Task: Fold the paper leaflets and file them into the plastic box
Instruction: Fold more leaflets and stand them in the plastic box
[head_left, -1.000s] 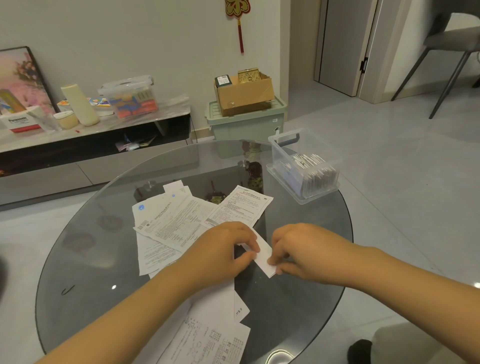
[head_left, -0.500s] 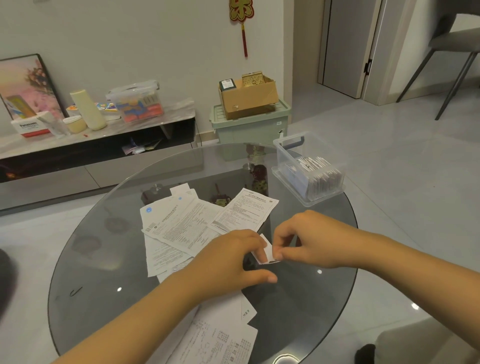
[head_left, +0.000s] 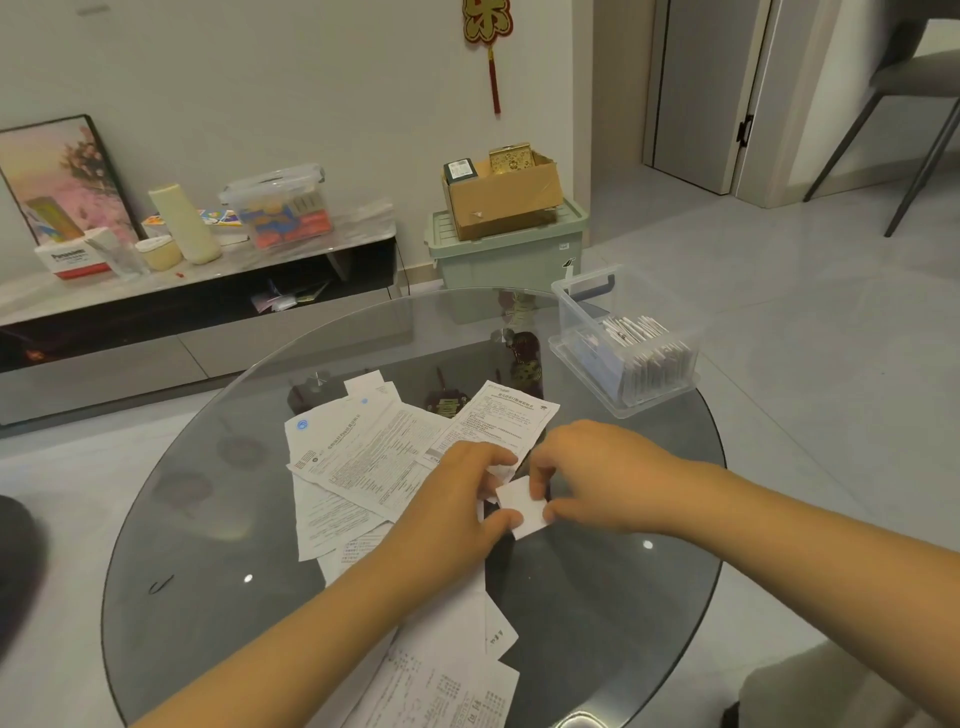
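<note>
A small leaflet (head_left: 521, 506) is pinched by the left hand (head_left: 457, 499) and right hand (head_left: 597, 478), mid-fold; filing in the box (head_left: 623, 338) at two o'clock likely follows.

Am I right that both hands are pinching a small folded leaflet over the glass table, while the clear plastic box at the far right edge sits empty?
Not quite: the head view shows the plastic box already holds a row of folded leaflets. The rest stands: left hand and right hand pinch the small folded leaflet over the glass table.
</note>
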